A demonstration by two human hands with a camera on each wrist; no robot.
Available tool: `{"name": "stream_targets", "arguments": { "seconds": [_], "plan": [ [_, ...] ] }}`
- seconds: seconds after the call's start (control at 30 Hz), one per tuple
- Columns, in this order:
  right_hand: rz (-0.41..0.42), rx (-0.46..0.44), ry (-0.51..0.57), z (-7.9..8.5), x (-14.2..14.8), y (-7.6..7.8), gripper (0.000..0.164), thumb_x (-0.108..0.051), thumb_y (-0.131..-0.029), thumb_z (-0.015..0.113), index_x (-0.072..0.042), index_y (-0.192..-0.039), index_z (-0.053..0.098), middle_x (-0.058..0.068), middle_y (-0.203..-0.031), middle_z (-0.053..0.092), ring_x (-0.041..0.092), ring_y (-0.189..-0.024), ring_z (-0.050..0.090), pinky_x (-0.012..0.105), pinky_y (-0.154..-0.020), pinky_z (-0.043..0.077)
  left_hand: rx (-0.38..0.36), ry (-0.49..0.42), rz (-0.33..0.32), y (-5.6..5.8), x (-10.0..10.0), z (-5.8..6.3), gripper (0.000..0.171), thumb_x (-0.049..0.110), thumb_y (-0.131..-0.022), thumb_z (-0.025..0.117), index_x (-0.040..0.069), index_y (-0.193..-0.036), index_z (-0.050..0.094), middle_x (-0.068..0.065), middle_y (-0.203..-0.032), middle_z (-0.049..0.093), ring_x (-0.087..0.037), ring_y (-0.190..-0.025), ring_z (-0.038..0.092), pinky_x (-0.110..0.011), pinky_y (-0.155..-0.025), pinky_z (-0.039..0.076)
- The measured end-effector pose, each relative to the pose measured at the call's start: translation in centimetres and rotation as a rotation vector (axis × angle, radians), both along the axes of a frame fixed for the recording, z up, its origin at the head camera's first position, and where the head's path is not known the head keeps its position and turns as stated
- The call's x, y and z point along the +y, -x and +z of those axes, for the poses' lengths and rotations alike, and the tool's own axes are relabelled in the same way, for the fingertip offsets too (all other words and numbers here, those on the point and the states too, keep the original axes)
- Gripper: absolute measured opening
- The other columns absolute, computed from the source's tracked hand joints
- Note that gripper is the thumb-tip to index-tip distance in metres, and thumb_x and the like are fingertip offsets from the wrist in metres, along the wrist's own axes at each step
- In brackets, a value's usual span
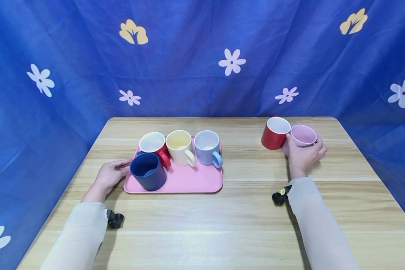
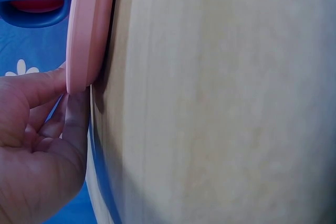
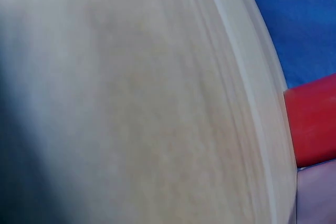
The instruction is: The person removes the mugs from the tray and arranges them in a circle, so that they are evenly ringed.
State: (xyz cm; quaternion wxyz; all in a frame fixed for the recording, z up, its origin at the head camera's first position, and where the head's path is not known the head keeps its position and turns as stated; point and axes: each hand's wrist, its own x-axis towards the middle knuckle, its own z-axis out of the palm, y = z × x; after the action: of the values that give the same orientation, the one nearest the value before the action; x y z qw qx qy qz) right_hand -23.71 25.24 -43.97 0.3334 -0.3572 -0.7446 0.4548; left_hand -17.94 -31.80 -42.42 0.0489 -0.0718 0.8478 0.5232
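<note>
At the left end of the pink tray [image 1: 192, 182], my left hand [image 1: 110, 175] pinches the rim, thumb on one side and fingers [image 2: 77, 114] on the other. A dark blue mug [image 1: 152, 178] stands on the tray close to that hand. Behind it are a red mug [image 1: 163, 144], a cream mug [image 1: 179, 155] and a light blue mug [image 1: 205, 153], all upright. Over at the right, my right hand [image 1: 303, 155] grips a pink mug [image 1: 303, 135] from the near side, thumb and fingers around its body. Another red mug [image 1: 272, 138] stands right beside it.
The wooden table [image 1: 202, 232] has rounded far corners. A blue curtain [image 1: 189, 75] with flower prints hangs behind and along both sides. Each wrist carries a small black camera, one on the left [image 1: 114, 219] and one on the right [image 1: 279, 198].
</note>
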Motion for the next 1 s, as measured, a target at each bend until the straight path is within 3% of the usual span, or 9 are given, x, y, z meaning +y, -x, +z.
{"name": "stream_targets", "arguments": {
  "seconds": [0.17, 0.3, 0.53, 0.67, 1.0],
  "plan": [
    [-0.005, 0.074, -0.048, 0.2, -0.1, -0.1, 0.098, -0.060, -0.063, 0.079, -0.015, -0.141, 0.040, 0.005, -0.138, 0.039, 0.016, -0.128, 0.030, 0.028, -0.104, 0.030, 0.003, -0.001, 0.002, 0.0, 0.0, 0.0, 0.046, 0.002, -0.092, 0.061, -0.011, -0.134, 0.046, -0.018, -0.120, 0.059, 0.010, -0.085, 0.057, -0.015, -0.078, 0.051],
    [-0.004, 0.081, -0.094, 0.9, 0.0, -0.3, 0.096, -0.060, -0.066, 0.077, -0.014, -0.141, 0.040, 0.006, -0.138, 0.040, 0.016, -0.128, 0.031, 0.030, -0.104, 0.030, 0.006, -0.004, 0.004, 0.0, 0.0, 0.0, 0.046, 0.003, -0.092, 0.062, -0.011, -0.133, 0.046, -0.019, -0.120, 0.059, 0.008, -0.086, 0.058, -0.015, -0.078, 0.052],
    [0.012, 0.049, -0.114, 2.8, 0.3, -0.6, 0.092, -0.065, -0.067, 0.073, -0.023, -0.142, 0.040, -0.001, -0.138, 0.039, 0.011, -0.128, 0.030, 0.030, -0.105, 0.025, 0.007, -0.011, 0.004, 0.1, 0.0, -0.1, 0.046, 0.003, -0.092, 0.062, -0.011, -0.133, 0.047, -0.016, -0.119, 0.060, 0.009, -0.086, 0.058, -0.015, -0.078, 0.052],
    [0.025, 0.093, -0.123, 3.7, 0.3, -0.4, 0.090, -0.065, -0.066, 0.073, -0.025, -0.140, 0.042, -0.004, -0.137, 0.039, 0.007, -0.128, 0.030, 0.027, -0.105, 0.023, 0.000, -0.008, 0.007, 0.0, 0.0, 0.0, 0.046, 0.003, -0.092, 0.062, -0.011, -0.133, 0.047, -0.016, -0.119, 0.061, 0.009, -0.085, 0.057, -0.015, -0.078, 0.052],
    [0.152, 0.210, -0.217, 5.9, -1.6, -0.2, 0.085, -0.058, -0.070, 0.075, -0.020, -0.140, 0.043, -0.001, -0.136, 0.041, 0.009, -0.125, 0.034, 0.028, -0.103, 0.025, -0.011, 0.011, 0.008, 0.0, 0.1, 0.1, 0.046, 0.004, -0.092, 0.062, -0.010, -0.134, 0.046, -0.025, -0.125, 0.055, 0.010, -0.085, 0.057, -0.015, -0.078, 0.052]
  ]
}}
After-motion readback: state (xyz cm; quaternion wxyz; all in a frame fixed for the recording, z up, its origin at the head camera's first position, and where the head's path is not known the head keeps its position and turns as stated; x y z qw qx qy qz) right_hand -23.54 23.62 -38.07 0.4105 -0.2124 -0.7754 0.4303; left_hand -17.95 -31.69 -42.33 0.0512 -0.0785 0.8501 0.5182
